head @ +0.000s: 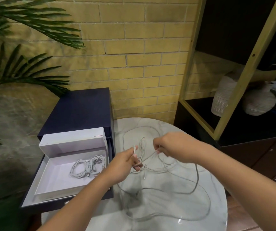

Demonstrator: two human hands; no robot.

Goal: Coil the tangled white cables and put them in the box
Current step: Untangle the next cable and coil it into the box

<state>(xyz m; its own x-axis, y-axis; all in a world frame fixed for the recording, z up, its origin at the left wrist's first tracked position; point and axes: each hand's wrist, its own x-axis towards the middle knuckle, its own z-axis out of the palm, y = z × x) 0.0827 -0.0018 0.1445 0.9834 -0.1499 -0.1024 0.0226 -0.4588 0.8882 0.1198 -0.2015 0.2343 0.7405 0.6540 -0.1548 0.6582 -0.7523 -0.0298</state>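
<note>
Tangled white cables (175, 189) sprawl in loose loops over the round marble table (209, 205). My left hand (122, 165) holds a strand and a few loops above the table, fingers curled round them. My right hand (172, 145) pinches another strand a little to the right and pulls it taut. To the left stands the open white box (50, 185) in a dark blue case; two coiled white cables (88, 166) lie inside it.
The box lid (72, 140) stands upright behind the box. A yellow brick wall (134, 55) runs behind the table. A dark shelf unit (234, 114) with two ribbed vases (259, 100) stands at the right. Palm fronds (25, 67) hang at the left.
</note>
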